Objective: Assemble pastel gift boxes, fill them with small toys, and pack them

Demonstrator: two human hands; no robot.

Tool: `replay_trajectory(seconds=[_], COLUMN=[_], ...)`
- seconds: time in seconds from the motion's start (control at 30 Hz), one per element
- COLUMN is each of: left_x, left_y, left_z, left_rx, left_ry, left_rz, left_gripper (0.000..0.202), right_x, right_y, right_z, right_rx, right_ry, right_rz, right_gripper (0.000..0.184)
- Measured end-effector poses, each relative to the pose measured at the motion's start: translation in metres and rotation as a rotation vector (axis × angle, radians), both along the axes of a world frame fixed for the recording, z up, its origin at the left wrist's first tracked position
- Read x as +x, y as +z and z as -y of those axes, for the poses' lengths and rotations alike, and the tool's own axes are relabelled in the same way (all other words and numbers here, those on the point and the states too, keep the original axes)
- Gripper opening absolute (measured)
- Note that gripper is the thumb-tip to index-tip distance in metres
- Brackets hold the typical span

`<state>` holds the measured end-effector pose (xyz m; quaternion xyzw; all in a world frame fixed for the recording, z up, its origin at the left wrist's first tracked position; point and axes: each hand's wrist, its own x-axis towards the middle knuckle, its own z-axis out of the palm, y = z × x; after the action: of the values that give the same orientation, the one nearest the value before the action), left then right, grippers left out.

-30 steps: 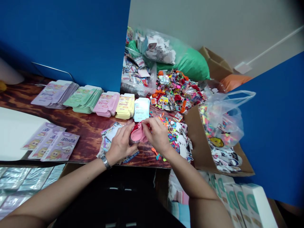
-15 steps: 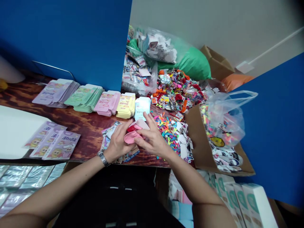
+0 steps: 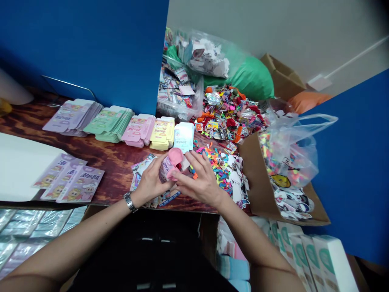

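Note:
Between my hands is a small printed carton point(image 3: 165, 168) with a rounded pink flap point(image 3: 175, 155) standing open at its top. My left hand point(image 3: 152, 178) wraps round the carton's left side. My right hand point(image 3: 202, 178) is closed at the carton's other side, its thumb on the pink edge. A bit of red and white shows between the right fingers and the carton, mostly hidden. Printed cards point(image 3: 140, 170) lie under my left hand. Small colourful balloon-like pieces point(image 3: 214, 160) and white cut-out stickers point(image 3: 235, 176) lie beside my right hand.
Stacks of flat cartons in purple point(image 3: 71, 115), green point(image 3: 107, 121), pink point(image 3: 138, 127), yellow point(image 3: 162, 132) and pale blue point(image 3: 184, 136) line the back. Three purple packs point(image 3: 80, 184) lie left. Mixed trinkets point(image 3: 229, 111) are heaped behind; an open cardboard box point(image 3: 252, 174) stands right.
The carton has turned, so its printed side and raised pink flap now show. My right fingers have moved slightly right and curled. The view has shifted a little.

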<state>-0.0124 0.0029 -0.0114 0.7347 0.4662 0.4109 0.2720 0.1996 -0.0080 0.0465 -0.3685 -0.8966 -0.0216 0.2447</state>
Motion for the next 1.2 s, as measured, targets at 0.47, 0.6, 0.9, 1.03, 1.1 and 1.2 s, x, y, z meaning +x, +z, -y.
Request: replay_trajectory(seconds=[0.47,0.6,0.9,1.03,1.1,1.2], left_x=[-0.003,-0.004,-0.001,-0.002,-0.003,-0.002], left_y=[-0.003,-0.001,-0.002,-0.004,-0.004,-0.003], left_z=[0.003,0.002,0.002,0.004,0.005,0.007], left_rx=[0.343,0.198,-0.052,-0.041,-0.049,-0.053], left_ry=[-0.055,-0.031,0.022,0.017,0.02,-0.011], left_rz=[-0.244,-0.158,-0.015,-0.034,-0.028,-0.018], left_gripper=[0.075,0.075,0.075,0.075,0.074,0.072], right_x=[-0.013,-0.003,-0.004,-0.01,-0.012,-0.016], right_y=[0.004,0.006,-0.009,-0.007,-0.006,-0.008], right_z=[-0.008,-0.003,0.003,0.0,0.0,0.001], right_rx=[-0.5,-0.412,-0.113,-0.187,-0.252,-0.361], right_ry=[-0.019,-0.093,-0.132,-0.119,-0.11,-0.11], right_rz=[-0.026,-0.188,0.015,-0.052,-0.109,-0.195], right_gripper=[0.031,0.038,0.041,0.038,0.037,0.036])
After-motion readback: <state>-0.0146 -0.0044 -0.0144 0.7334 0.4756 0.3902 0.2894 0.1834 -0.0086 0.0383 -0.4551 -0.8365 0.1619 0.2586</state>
